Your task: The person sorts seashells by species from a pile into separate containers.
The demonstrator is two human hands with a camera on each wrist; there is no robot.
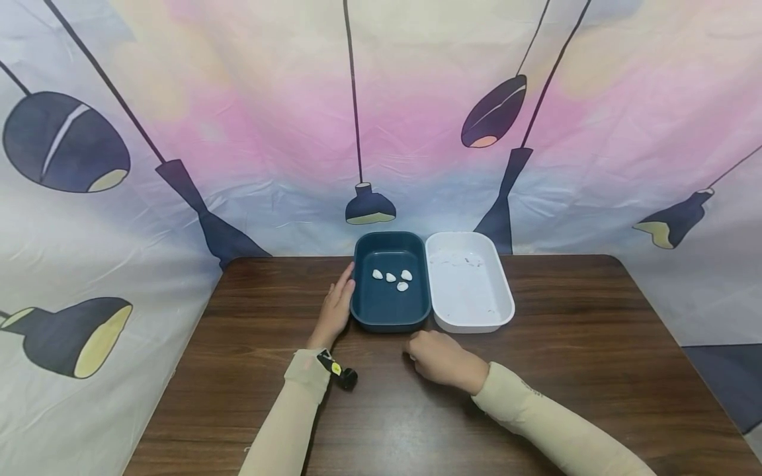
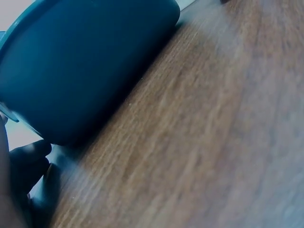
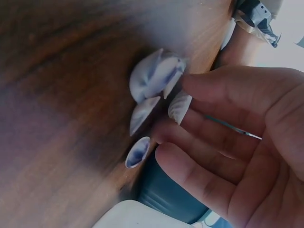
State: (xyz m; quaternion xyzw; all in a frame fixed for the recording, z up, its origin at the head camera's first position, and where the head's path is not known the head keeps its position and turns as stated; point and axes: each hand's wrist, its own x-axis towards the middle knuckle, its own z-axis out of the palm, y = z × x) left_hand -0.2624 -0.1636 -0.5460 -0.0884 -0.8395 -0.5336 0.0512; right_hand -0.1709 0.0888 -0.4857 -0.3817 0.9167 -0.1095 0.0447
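Note:
My left hand point(image 1: 336, 307) lies flat with straight fingers against the left wall of a dark teal tray point(image 1: 389, 324). Several white shells point(image 1: 391, 277) lie inside that tray. The left wrist view shows the tray's outer wall point(image 2: 85, 66) close up, with my fingers point(image 2: 26, 161) in shadow beside it. My right hand point(image 1: 437, 357) rests on the table just in front of the two trays, fingers bent. In the right wrist view, several white shells point(image 3: 154, 78) lie on the wood at the fingertips point(image 3: 190, 83), which touch them without closing round any.
A white tray point(image 1: 470, 324) stands against the right side of the teal one and holds only a few dark specks. The brown wooden table point(image 1: 595, 344) ends at a printed cloth backdrop point(image 1: 381, 119) behind and beside it. A small camera point(image 1: 342, 373) sits on my left wrist.

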